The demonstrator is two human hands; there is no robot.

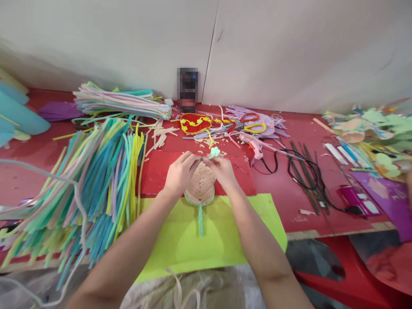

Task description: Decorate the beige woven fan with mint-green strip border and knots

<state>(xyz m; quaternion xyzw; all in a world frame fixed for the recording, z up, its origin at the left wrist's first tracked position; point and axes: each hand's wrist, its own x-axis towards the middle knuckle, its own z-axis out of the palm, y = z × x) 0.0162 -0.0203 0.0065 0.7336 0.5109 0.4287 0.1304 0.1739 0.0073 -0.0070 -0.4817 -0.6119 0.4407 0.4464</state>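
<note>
A leaf-shaped fan [200, 186] of beige pipe cleaners, with a mint-green edge and a straight green handle, lies below my fingers, its handle pointing toward me. My left hand [182, 172] is closed at the fan's upper left, fingertips pinched together; what they pinch is too small to make out. At the upper right, my right hand [222, 171] is closed too, with a small mint-green pipe-cleaner flower [215, 151] showing just above its fingertips. The two hands' fingertips nearly meet over the top of the fan.
Under the fan are a red board [154, 176] and a yellow-green sheet [257, 227]. Pipe-cleaner bundles [93, 184] fill the left. Behind lie a red-and-yellow piece [195, 123], yellow-handled scissors [255, 128] and a pink glue gun [255, 148]. A black cable [305, 163] runs right.
</note>
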